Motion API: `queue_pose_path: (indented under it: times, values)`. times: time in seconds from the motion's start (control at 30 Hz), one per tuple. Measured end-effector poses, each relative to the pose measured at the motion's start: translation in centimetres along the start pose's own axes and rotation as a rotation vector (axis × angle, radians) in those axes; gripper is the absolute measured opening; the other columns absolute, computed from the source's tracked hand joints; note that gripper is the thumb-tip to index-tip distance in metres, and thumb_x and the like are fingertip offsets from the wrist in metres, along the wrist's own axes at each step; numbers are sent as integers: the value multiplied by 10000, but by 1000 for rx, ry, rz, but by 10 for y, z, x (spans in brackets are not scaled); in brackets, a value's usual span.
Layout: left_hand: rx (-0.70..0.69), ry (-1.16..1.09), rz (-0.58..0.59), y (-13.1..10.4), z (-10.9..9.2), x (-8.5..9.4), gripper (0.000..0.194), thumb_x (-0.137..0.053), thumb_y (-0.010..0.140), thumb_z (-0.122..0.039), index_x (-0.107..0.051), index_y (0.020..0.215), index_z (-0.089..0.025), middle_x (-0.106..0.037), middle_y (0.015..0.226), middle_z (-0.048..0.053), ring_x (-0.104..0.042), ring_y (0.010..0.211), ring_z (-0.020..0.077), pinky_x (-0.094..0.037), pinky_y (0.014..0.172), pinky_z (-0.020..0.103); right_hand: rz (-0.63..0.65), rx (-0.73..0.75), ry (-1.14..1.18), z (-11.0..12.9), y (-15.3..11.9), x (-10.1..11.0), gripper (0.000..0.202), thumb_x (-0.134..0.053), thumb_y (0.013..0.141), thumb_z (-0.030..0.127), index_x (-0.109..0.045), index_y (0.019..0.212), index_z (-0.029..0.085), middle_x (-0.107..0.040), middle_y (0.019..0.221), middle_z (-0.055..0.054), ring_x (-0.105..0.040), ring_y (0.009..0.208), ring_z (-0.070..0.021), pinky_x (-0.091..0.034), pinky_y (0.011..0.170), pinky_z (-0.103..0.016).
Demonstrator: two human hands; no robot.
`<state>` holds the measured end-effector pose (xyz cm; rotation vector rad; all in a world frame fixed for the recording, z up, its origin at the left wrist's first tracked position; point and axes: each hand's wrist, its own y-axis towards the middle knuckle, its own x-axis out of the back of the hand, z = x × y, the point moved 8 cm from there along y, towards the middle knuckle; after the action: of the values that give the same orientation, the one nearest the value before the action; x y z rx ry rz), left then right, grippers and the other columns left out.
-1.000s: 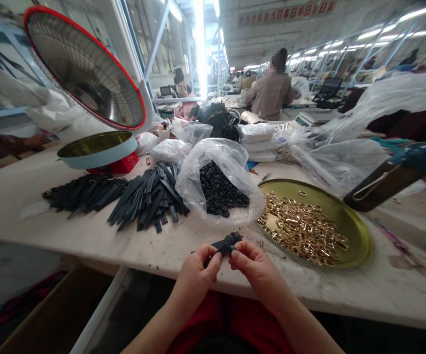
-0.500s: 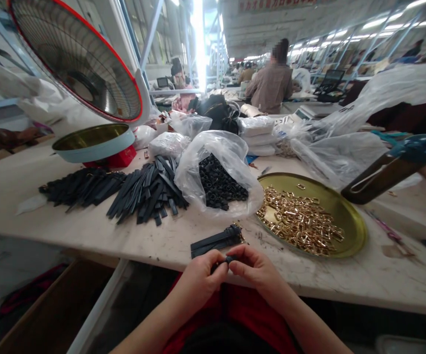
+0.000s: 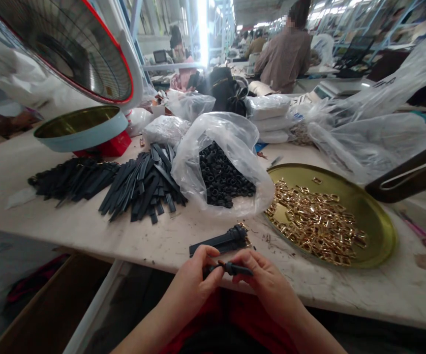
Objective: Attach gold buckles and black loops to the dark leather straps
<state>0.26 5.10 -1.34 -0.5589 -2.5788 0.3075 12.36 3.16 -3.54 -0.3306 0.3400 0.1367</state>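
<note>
Both hands meet at the table's front edge, pinching one small dark strap piece (image 3: 238, 269). My left hand (image 3: 203, 275) grips its left end between thumb and fingers, where a bit of the strap shows. My right hand (image 3: 259, 275) is closed on the right part, a flat dark end lying across its fingers. Just beyond them lies a small stack of dark straps (image 3: 220, 241) with gold buckles at its right end. Black loops (image 3: 222, 179) fill an open plastic bag (image 3: 183, 169). Gold buckles (image 3: 319, 223) are heaped in a round gold tray (image 3: 380, 236).
Two piles of dark straps (image 3: 142, 184) lie at the left. Behind them are a round tin (image 3: 83, 130) on a red base and a heater (image 3: 73, 49). Scissors (image 3: 419, 233) rest at the right. Plastic bags line the back; a person (image 3: 287, 54) stands beyond.
The view has shifted, so the tray appears farther right. The right hand has moved slightly away from the left, and more of the dark strap piece now shows between and across the fingers.
</note>
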Motion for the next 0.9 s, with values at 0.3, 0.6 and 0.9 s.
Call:
queue_pose_path:
  times: [0.3, 0.6, 0.9]
  values:
    - [78, 199, -11, 3, 7, -2, 209, -551, 749, -407, -517, 778, -203, -571, 647, -31, -526, 598, 144, -348, 545, 234, 197, -256, 337, -46, -2, -15, 343, -690, 673, 449, -548, 812, 170, -554, 658, 25, -486, 591, -98, -371, 578, -210]
    - [75, -108, 79, -24, 2, -12, 191, -572, 745, -322, -586, 838, -156, -629, 748, 11, -550, 673, 148, -397, 611, 240, -46, -30, 1, -25, -14, 3, 307, -619, 726, 445, -445, 696, 193, -425, 589, 56, -400, 534, -91, -340, 525, -217]
    - [59, -381, 220, -51, 0, -32, 256, -553, 730, -186, -592, 977, -132, -629, 735, 7, -559, 651, 131, -415, 611, 240, -22, 244, -687, -3, -42, -10, 123, -461, 820, 310, -490, 874, 203, -491, 602, 49, -452, 532, -111, -357, 521, -229]
